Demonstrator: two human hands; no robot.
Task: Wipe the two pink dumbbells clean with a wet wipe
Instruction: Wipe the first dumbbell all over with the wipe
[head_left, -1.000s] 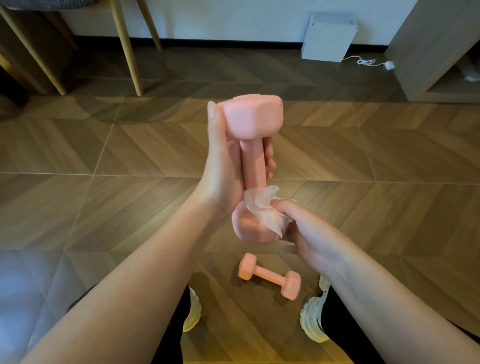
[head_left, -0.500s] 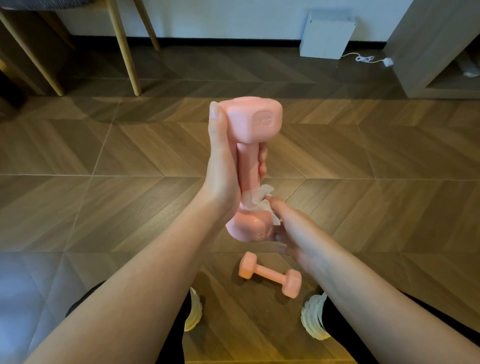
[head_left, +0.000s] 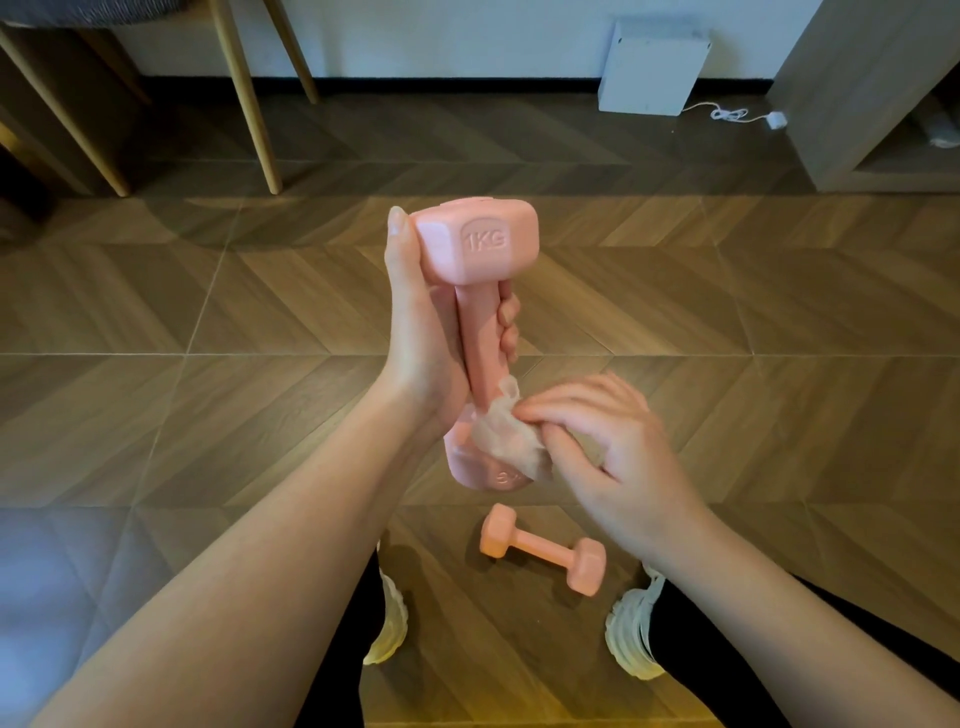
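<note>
Your left hand (head_left: 426, 353) wraps the handle of the upright pink dumbbell (head_left: 480, 291), thumb lying along its "1KG" top head. Your right hand (head_left: 613, 447) pinches the crumpled wet wipe (head_left: 506, 441) against the lower head, just below that grip. The second dumbbell (head_left: 543, 548) lies on the wood floor (head_left: 779, 312) between your shoes (head_left: 631, 631).

Matt, smooth pink dumbbells (head_left: 480, 291) – thin, crumpled wet wipe (head_left: 506, 441) – glossy wood-grain floor (head_left: 727, 322).
</note>
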